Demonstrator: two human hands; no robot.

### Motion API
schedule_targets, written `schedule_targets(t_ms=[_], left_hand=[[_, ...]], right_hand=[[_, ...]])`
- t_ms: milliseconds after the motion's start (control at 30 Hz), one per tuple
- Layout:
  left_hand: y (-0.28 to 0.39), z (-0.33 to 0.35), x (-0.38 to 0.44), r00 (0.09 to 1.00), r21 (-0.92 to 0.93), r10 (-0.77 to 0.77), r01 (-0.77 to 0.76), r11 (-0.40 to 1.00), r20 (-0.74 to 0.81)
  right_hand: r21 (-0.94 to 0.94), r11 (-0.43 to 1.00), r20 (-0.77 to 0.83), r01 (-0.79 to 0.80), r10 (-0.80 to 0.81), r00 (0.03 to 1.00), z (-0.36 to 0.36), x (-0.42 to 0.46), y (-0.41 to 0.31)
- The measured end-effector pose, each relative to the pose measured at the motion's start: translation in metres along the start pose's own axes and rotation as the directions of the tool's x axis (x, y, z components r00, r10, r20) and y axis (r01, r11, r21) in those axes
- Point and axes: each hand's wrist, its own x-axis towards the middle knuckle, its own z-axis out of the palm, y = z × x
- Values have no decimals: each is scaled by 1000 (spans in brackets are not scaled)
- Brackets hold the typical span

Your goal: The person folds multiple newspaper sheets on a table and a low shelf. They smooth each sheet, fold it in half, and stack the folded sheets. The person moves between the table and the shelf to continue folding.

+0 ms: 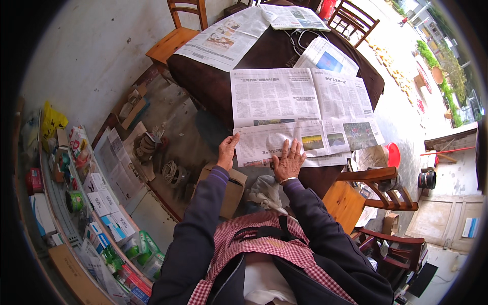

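An open newspaper (276,95) lies on a table with a dark brown cloth (206,82), its near part folded over towards the far side. My left hand (228,150) pinches the left edge of the folded part between thumb and fingers. My right hand (288,160) rests palm down on the fold's near edge, fingers spread. Farther off on the cloth are a newspaper sheet (225,38) at the left, a folded newspaper (328,57) with a blue picture, and a newspaper stack (297,17) beside white cables (299,42).
Wooden chairs stand at the far left (179,38), far right (352,23) and near right (343,202). A cardboard box (228,188) and a plastic bag (265,190) are below the table's near edge. Shelves with boxed goods (103,202) run along the left. A red bucket (392,155) stands at the right.
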Motion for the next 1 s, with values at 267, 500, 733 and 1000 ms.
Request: schedule_targets(t_ms=[267,500,733,1000], left_hand=[[-8,-4,23,1000,110,21,-22,994,10],[-11,4,25,928,777,366,-284,562,74],[-9,-2,30,949,811,305,-234,536,72],[-6,-7,39,948,818,274,-283,501,160]], right_hand=[[14,1000,-5,4,-4,1000,5,-1,2],[31,999,-25,5,-5,1000,4,-1,1],[58,998,-24,2,-1,1000,3,-2,0],[68,998,-21,1,0,1000,1,-3,-1]])
